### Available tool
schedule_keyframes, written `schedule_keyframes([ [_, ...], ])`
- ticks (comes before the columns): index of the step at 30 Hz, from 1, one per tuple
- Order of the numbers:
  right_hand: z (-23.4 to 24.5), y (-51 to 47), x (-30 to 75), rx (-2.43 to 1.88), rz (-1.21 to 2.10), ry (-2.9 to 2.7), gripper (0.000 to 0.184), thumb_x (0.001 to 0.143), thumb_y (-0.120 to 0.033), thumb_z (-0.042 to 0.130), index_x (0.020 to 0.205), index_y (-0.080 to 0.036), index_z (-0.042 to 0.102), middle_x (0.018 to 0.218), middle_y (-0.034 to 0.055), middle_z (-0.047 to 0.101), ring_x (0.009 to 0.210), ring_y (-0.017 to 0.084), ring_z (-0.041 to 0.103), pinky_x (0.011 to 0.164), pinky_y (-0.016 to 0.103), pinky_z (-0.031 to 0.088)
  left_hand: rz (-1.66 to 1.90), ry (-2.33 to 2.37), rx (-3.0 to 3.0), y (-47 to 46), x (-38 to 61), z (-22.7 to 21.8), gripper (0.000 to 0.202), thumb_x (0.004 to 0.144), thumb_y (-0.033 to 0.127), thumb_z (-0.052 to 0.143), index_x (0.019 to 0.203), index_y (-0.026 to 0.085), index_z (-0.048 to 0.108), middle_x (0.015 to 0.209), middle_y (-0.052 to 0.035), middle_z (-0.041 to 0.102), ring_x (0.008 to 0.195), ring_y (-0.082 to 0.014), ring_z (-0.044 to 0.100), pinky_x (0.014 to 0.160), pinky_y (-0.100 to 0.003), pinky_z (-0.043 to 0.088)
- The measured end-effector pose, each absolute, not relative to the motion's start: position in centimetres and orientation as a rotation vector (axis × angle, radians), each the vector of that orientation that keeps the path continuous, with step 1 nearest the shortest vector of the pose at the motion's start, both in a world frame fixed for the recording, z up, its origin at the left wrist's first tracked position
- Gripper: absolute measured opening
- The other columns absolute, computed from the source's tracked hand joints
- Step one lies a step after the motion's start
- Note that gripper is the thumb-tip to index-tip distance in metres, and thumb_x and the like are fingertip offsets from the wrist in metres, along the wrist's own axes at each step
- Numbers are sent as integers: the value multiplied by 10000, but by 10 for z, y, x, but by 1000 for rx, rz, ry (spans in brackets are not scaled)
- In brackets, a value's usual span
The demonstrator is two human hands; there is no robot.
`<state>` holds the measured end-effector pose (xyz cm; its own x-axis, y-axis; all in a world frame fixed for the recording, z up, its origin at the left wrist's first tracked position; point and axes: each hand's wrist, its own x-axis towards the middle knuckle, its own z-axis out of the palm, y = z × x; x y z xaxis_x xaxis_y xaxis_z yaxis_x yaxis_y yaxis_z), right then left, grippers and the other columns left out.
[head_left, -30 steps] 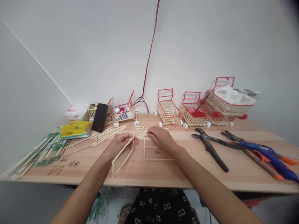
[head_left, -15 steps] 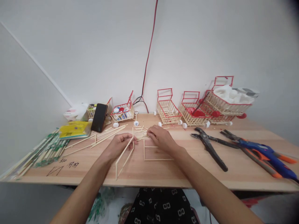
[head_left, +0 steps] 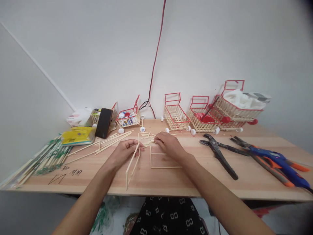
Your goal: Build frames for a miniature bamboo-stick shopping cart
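Observation:
My left hand [head_left: 124, 151] pinches the top of a rectangular frame of thin bamboo sticks [head_left: 132, 166], which stands tilted on its edge on the wooden table [head_left: 171, 182]. My right hand [head_left: 168, 145] is closed over a small heap of short cut sticks [head_left: 147, 137] just behind a second stick frame [head_left: 162, 160] that lies flat on the table. What its fingertips hold is hidden.
Long bamboo sticks [head_left: 107, 142] and green-wrapped bundles [head_left: 46, 158] lie left. A yellow packet [head_left: 77, 135], a phone [head_left: 104, 122] and several small red-and-wood stick carts [head_left: 174, 113] line the back. Black pliers [head_left: 220, 153] and a blue glue gun [head_left: 276, 163] lie right.
The frame in my left hand has swung its lower end to the right, standing steeper. My right hand has barely shifted at the short sticks.

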<state>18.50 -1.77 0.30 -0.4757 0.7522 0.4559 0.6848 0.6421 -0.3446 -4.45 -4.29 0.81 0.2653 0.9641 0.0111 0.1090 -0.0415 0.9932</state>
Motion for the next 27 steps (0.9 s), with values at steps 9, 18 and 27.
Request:
schedule_keyframes([
  [9,6,-18,189,-1333,130,-2290,167,930,-178,507,891,-159,668,905,71,634,908,183,549,782,259,378,1068,1048,1341,-45,-47,12,297,727,401,733,845,131,692,762,-54,683,574,-98,532,546,-208,396],
  [18,3,-14,193,-1424,136,-2264,248,959,-203,448,895,-165,685,909,77,642,916,173,553,791,248,366,1120,1016,1270,-43,-53,4,299,732,401,743,877,146,689,778,-41,681,594,-94,547,577,-205,417],
  [27,0,-14,192,-1335,185,-2256,160,907,-195,530,858,-172,680,858,53,645,866,167,558,748,245,366,1128,1026,1241,-42,-53,4,313,715,401,756,874,141,687,791,-57,694,585,-96,554,572,-212,430],
])
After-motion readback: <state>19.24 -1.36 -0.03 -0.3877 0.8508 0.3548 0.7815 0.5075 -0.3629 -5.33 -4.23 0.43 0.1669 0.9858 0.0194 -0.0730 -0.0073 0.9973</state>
